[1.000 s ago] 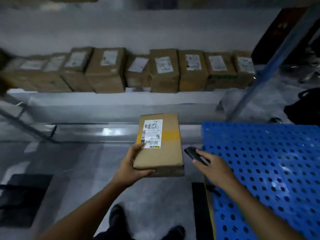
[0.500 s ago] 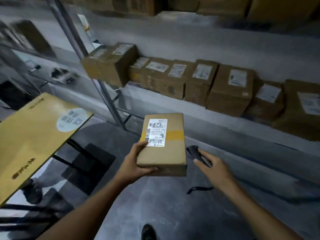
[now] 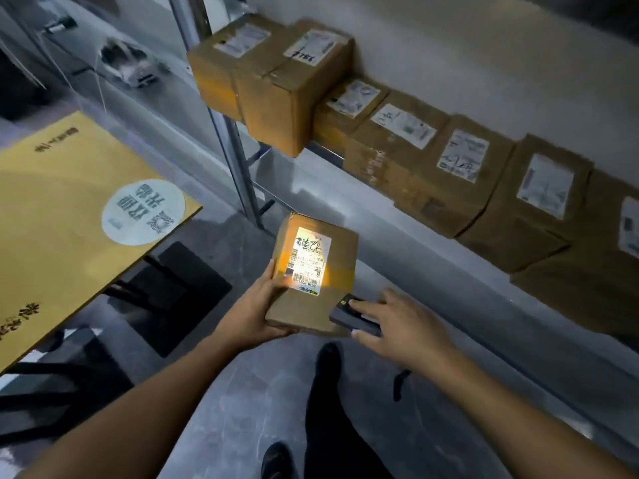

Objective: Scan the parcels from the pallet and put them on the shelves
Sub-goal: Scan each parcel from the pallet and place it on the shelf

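One parcel (image 3: 313,267) gripped by left hand (image 3: 254,307), one scanner (image 3: 347,316) by right hand (image 3: 406,331), seven boxes (image 3: 460,167) shelved.

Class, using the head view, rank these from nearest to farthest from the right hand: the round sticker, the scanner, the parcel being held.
1. The scanner, in the right hand's own grip.
2. The parcel, just to its left, held by the left hand.
3. The round sticker, far left on the yellow table.
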Demonstrator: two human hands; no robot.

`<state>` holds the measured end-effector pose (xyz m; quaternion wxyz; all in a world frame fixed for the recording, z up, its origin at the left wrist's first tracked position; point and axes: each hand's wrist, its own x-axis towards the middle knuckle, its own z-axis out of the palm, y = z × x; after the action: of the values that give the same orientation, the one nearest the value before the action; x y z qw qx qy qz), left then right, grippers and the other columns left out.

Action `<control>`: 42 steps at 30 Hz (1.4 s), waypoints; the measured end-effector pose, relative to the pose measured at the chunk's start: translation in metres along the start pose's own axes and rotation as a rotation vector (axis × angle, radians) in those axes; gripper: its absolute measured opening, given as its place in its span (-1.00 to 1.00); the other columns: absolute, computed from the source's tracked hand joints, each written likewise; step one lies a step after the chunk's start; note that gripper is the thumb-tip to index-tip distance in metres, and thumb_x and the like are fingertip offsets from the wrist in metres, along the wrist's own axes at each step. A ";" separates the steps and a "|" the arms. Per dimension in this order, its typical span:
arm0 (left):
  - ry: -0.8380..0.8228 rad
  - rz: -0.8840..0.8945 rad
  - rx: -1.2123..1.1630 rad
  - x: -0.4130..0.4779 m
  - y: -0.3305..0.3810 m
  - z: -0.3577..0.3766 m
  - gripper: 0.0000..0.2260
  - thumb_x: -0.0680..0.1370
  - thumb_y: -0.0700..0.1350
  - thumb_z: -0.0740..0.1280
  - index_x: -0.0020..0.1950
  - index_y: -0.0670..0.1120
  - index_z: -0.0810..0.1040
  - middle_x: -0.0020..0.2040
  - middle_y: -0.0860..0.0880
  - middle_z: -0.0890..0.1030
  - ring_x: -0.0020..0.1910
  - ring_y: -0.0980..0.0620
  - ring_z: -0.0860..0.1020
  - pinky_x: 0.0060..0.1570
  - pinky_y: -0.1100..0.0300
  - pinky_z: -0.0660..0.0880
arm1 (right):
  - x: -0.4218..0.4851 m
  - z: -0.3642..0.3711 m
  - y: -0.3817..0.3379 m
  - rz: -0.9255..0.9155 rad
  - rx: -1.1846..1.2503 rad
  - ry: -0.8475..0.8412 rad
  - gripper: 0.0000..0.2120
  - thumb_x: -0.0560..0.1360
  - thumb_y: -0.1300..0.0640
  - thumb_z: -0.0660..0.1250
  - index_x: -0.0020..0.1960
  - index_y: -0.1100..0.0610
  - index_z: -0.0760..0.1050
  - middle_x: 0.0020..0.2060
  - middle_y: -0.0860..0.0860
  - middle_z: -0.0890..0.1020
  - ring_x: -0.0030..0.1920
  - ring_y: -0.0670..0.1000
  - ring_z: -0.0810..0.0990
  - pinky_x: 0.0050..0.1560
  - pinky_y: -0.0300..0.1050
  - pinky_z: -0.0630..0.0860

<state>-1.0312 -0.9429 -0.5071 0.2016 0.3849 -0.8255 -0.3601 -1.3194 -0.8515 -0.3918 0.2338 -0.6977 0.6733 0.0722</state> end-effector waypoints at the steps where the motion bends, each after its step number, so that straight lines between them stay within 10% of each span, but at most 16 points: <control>1: 0.007 -0.012 0.013 0.011 -0.011 -0.003 -0.14 0.38 0.26 0.58 0.55 0.07 0.26 0.71 -0.01 -0.09 0.62 0.03 0.22 0.47 0.03 0.38 | 0.020 0.002 0.005 -0.012 0.007 -0.018 -0.42 0.52 -0.35 0.19 0.51 -0.28 0.23 0.19 -0.04 0.44 0.20 0.06 0.48 0.02 -0.03 0.46; 14: -0.046 -0.174 -0.078 0.187 -0.236 -0.031 -0.10 0.30 0.35 0.59 0.52 0.26 0.20 0.58 0.07 0.31 0.45 0.01 0.44 0.31 -0.10 0.51 | 0.308 0.080 0.058 0.231 0.572 -0.064 -0.58 0.58 -0.15 0.28 0.41 -0.10 0.46 0.07 -0.10 0.61 -0.06 -0.10 0.60 -0.08 -0.15 0.51; 19: 0.054 -0.091 -0.106 0.253 -0.327 -0.035 -0.18 0.34 0.20 0.61 0.52 0.17 0.32 0.51 0.27 0.30 0.39 0.40 0.35 0.25 0.46 0.36 | 0.408 0.120 0.051 0.298 0.663 0.027 -0.60 0.57 -0.21 0.29 0.38 -0.17 0.47 0.03 -0.10 0.58 -0.11 -0.11 0.54 -0.05 -0.08 0.55; 25: 0.428 -0.191 0.041 0.281 -0.390 -0.022 -0.43 0.52 -0.13 0.53 0.51 -0.10 0.47 0.57 -0.03 0.30 0.56 -0.18 0.32 0.44 -0.21 0.41 | 0.499 0.134 0.027 0.291 0.759 0.009 -0.58 0.56 -0.20 0.31 0.38 -0.11 0.50 -0.12 -0.14 0.56 -0.15 -0.09 0.55 -0.28 -0.22 0.38; 28: 0.597 -0.274 0.208 0.284 -0.375 0.008 -0.38 0.55 0.10 0.39 0.56 -0.09 0.40 0.63 -0.24 0.19 0.61 -0.34 0.11 0.53 -0.32 0.14 | 0.533 0.123 0.008 0.298 0.797 0.000 -0.60 0.55 -0.19 0.33 0.33 -0.06 0.53 -0.10 -0.10 0.61 -0.11 -0.02 0.59 -0.21 -0.11 0.49; 34: 0.413 -0.325 -0.150 0.317 -0.361 0.030 -0.24 0.53 0.26 0.29 0.67 0.00 0.20 0.69 -0.09 -0.22 0.67 -0.16 -0.11 0.56 -0.30 0.17 | 0.589 0.095 -0.012 0.309 0.542 0.080 -0.69 0.51 -0.17 0.30 0.14 -0.02 0.59 -0.06 0.03 0.67 -0.09 0.09 0.63 0.00 0.03 0.62; 42: 0.393 -0.422 -0.263 0.341 -0.364 0.012 -0.30 0.52 0.25 0.31 0.64 0.15 0.25 0.68 0.14 -0.18 0.66 -0.13 -0.06 0.56 -0.29 0.18 | 0.594 0.071 -0.004 0.331 0.524 0.105 -0.63 0.51 -0.14 0.33 0.24 0.01 0.59 0.17 0.08 0.65 0.16 0.14 0.60 0.19 0.09 0.55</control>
<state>-1.0719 -1.3652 -0.7688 0.3262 0.5805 -0.6192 -0.4162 -1.2514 -1.3592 -0.6997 0.3559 -0.4976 0.7843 -0.1028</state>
